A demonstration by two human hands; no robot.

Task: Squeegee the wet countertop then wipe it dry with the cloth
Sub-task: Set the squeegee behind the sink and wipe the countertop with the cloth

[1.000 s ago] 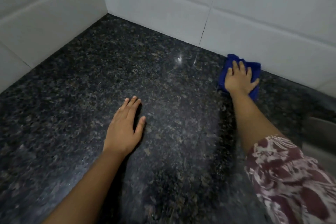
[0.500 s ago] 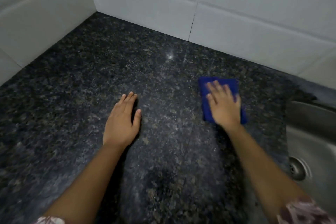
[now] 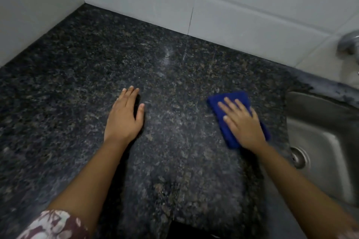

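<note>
A dark speckled granite countertop (image 3: 77,87) fills the view, with a faint shiny streak near its middle back. My right hand (image 3: 241,124) lies flat with fingers spread on a folded blue cloth (image 3: 230,99), pressing it onto the counter close to the sink. My left hand (image 3: 124,118) rests palm down on the bare granite to the left, holding nothing. No squeegee is in view.
White tiled walls (image 3: 242,6) close the back and left side, meeting in a corner at the upper left. A steel sink (image 3: 322,141) with its drain (image 3: 299,158) sits at the right edge. A metal tap (image 3: 349,44) shows at the upper right.
My right hand has dragged the blue cloth from the back wall towards me across the counter. The left hand has stayed put.
</note>
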